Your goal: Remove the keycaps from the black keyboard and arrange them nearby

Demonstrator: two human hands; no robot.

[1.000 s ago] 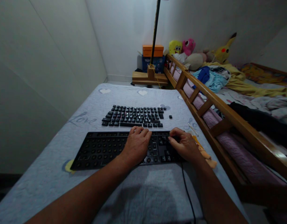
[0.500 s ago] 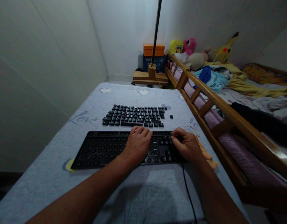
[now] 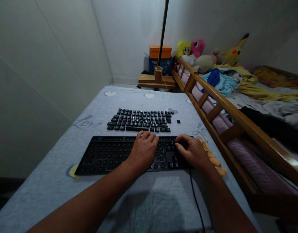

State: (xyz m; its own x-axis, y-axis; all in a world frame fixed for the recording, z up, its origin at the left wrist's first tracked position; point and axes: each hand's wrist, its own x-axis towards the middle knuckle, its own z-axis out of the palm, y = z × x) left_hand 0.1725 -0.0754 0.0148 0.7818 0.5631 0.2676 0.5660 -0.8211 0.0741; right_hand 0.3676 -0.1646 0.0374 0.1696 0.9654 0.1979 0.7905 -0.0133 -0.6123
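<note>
Right hand (image 3: 193,151) nudges left, so nearer the fitted keycaps (image 3: 170,165); left hand (image 3: 144,150) on keyboard (image 3: 100,152), can't tell either grip.

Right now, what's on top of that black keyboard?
Over the keyboard: left hand near the middle, right hand toward the right. Some keycaps show between them; spots beneath the hands are covered.

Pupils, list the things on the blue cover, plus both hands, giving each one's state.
Keyboard: flat, caps off except some toward its right end.
Loose keycaps: laid out in rows.
Single keycap: apart from the rows.
Cable: trailing nearward.
Orange cloth: crumpled.
White stick: lying down.
Left hand: palm down on the keyboard.
Right hand: fingers curled; grip hidden.
</note>
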